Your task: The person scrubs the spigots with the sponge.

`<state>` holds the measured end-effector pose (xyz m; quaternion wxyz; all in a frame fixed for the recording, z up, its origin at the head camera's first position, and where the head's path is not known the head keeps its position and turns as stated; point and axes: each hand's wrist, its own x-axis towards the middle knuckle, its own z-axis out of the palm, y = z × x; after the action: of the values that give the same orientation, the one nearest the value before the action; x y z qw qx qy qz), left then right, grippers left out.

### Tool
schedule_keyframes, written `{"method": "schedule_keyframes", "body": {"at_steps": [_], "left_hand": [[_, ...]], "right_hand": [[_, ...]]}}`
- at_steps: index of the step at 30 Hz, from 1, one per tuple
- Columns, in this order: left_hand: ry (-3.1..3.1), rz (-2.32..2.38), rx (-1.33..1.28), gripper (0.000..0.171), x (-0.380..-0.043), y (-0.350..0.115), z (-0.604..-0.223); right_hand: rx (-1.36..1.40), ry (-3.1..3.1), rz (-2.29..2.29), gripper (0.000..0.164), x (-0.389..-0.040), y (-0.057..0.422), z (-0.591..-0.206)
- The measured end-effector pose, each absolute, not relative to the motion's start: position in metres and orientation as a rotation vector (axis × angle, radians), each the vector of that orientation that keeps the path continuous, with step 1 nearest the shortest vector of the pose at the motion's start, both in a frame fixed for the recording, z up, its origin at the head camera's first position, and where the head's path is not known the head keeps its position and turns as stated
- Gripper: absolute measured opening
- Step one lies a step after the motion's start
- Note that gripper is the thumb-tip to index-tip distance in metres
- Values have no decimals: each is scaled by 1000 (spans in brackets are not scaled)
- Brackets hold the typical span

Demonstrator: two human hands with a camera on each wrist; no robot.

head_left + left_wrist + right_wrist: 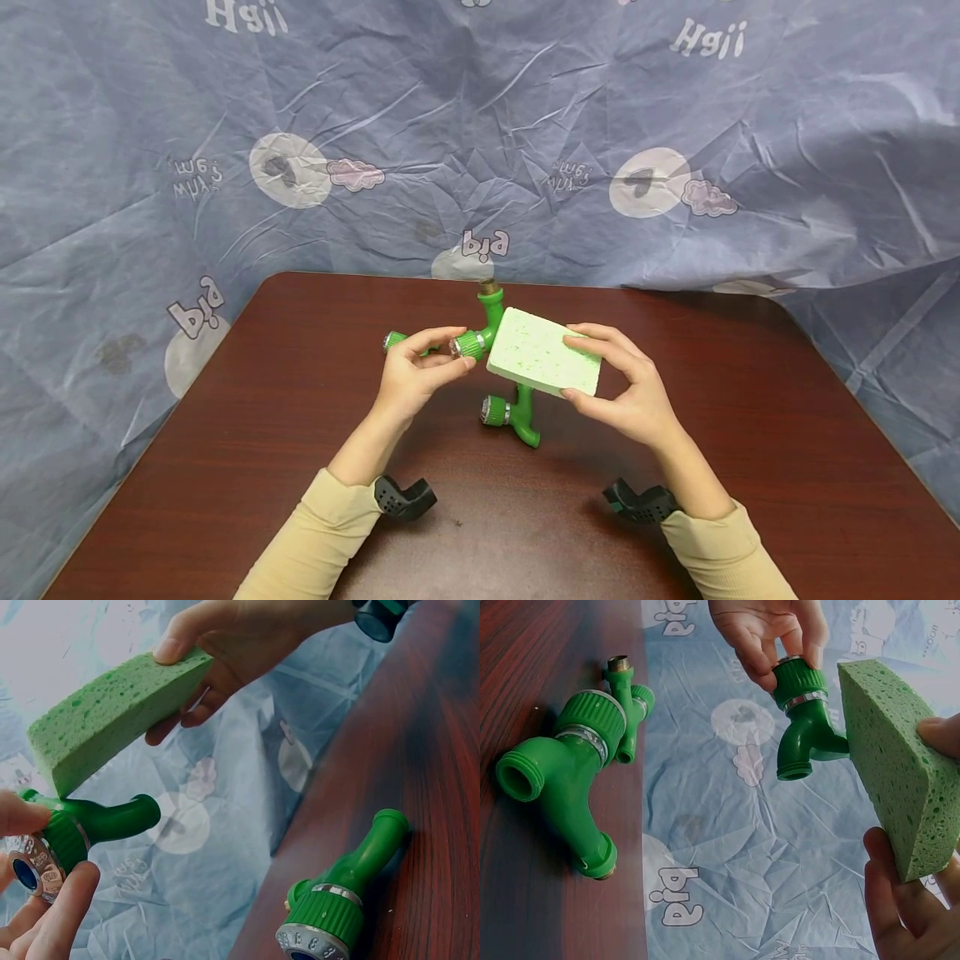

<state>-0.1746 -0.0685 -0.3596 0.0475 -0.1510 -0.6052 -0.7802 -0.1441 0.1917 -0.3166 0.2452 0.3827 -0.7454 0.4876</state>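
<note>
My left hand [408,375] pinches the ribbed knob of a green faucet [492,317], whose brass threaded end points away from me. In the left wrist view the knob's silver cap with a blue centre shows between thumb and fingers. A light green, porous sponge [543,354] is gripped by its right end in my right hand [626,379], thumb on one face and fingers on the other. The sponge's left end lies right against the held faucet's body in the right wrist view [810,739]. Both things are held up above the table.
A second green faucet [525,417] lies on the brown table [300,467] below the sponge, partly covered by it. Behind my left hand a third faucet's knob [393,340] shows. A blue-grey printed cloth [480,125] hangs behind the table.
</note>
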Motion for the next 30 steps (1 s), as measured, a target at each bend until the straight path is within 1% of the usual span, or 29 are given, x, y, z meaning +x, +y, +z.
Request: {"method": "schedule_keyframes", "body": {"at_steps": [6,16,20,23,26,28,30], "left_hand": [[-1924,-2347,-500,49,-174,-68,-362],[-2020,-2285,-586,43,-170,-62,-363],[-2043,-2265,-580,43,-170,-62,-363],[-2046,-2262,-560,42,-171,-61,-363],[-2030,-2269,-533,42,-171,-61,-362],[-2019,-2277,-522,41,-170,-62,-361],[-2019,-2283,-513,41,-170,-62,-361]], "right_hand": [[1039,-2040,1324,54,-144,190,-319],[1066,-2045,1309,55,-141,178,-323],[991,-2039,1223,53,-139,174,-322],[871,-2006,1142,50,-139,173,-319],[759,-1968,1157,47,-140,176,-317],[739,-1967,1195,47,-139,177,-316],[779,-1984,1229,48,-139,177,-317]]}}
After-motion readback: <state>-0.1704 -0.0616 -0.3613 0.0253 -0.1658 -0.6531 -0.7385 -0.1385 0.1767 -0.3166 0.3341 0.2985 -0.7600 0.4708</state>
